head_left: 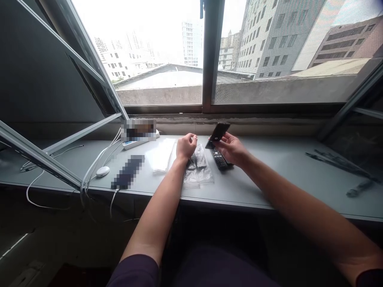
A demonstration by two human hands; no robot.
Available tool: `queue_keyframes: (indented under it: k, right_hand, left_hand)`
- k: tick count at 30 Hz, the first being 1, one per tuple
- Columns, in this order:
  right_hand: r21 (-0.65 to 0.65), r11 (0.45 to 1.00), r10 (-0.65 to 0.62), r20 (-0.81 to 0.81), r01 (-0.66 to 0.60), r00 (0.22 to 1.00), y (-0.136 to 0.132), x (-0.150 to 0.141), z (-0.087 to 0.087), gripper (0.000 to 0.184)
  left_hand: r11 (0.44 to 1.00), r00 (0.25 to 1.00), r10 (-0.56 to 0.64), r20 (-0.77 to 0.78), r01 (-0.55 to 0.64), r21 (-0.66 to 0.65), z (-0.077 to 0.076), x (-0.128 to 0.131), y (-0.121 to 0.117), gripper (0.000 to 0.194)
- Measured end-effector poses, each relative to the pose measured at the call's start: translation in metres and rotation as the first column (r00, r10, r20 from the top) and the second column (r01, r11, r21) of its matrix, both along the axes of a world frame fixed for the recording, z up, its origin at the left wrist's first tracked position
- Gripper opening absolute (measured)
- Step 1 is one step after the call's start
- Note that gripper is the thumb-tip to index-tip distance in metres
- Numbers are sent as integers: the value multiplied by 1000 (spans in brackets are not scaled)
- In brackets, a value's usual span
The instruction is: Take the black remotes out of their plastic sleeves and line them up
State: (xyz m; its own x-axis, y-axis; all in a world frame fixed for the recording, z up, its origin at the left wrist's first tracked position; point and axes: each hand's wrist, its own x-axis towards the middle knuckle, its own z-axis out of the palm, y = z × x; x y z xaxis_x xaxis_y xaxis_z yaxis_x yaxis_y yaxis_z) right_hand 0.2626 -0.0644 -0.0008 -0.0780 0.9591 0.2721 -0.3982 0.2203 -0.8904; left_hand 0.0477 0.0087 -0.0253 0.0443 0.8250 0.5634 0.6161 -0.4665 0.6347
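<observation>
My right hand (231, 148) grips a flat black rectangular object (220, 132) with a small pale mark, tilted up above the table; its exact kind does not show. Just below it lies a black remote control (220, 160) with rows of buttons, partly covered by the hand and the object. My left hand (186, 146) is closed, its fingertips curled, and whatever they may hold cannot be made out. It is above the left edge of some clear plastic bags (199, 171) with dark contents. White translucent sleeves (160, 159) lie left of my left wrist.
A blurred-out dark device (128, 172) with a cable lies near the table's front edge. Beside it are a white round puck (103, 172) and white cables. A power strip (140, 140) stands behind. Metal frame bars (86, 131) slant at left; dark bagged items (338, 161) lie right.
</observation>
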Motion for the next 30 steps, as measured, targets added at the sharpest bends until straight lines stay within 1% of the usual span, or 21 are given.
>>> queue_keyframes:
  k: [3,4,6,9,11,14,17,18,20,22,23,24,27,28,30]
  right_hand:
    - [171,985,-56,128,34,990,-6,-3,5,45]
    - [207,978,-67,155,33,986,-9,-4,6,44]
    - [239,971,-80,203,30,976,-13,-5,9,43]
    - [215,976,-91,258,35,962,-15,-5,10,42]
    - [189,981,-91,250,43,964,-13,-5,8,44]
    - [142,987,-103,227,72,968,-9,-4,5,52]
    - [104,986,-159,311,133,937,-9,-2,4,53]
    - [105,981,-190,360,162,913,-10,-2,5,55]
    - [123,969,-248,462,215,852,-12,-1,6,65]
    - [158,960,-281,547,233,788,-15,0,7,77]
    - [186,955,-296,586,231,754,-15,0,7,77]
    - [218,950,-311,628,222,714,-15,0,6,72]
    - [285,944,-326,756,163,568,-11,1,0,44]
    - [292,946,-321,788,140,525,-10,1,-2,39]
    - [297,949,-313,832,108,458,-7,0,-7,37]
  left_hand:
    - [1000,1000,-4,8,4,3,0,0,0,29]
    - [1000,1000,-4,9,4,2,0,0,0,29]
    - [1000,1000,1,1,-1,-4,0,0,0,30]
    - [1000,1000,7,-14,-7,-10,1,0,0,30]
    - [1000,1000,8,-17,-8,-7,1,0,0,30]
    - [1000,1000,6,-18,-6,2,0,0,1,30]
    - [1000,1000,8,-18,-8,16,0,0,1,30]
    - [1000,1000,8,-18,-8,18,0,0,1,30]
    - [1000,1000,7,-21,-6,17,0,0,1,31]
    - [1000,1000,5,-25,-4,9,1,0,0,31]
    - [1000,1000,5,-28,-5,4,1,0,0,31]
    - [1000,1000,6,-30,-6,0,2,0,-1,30]
    - [1000,1000,5,-30,-5,5,3,0,-2,30]
    - [1000,1000,4,-27,-3,9,3,0,-2,30]
    - [1000,1000,2,-24,-2,11,3,0,-2,30]
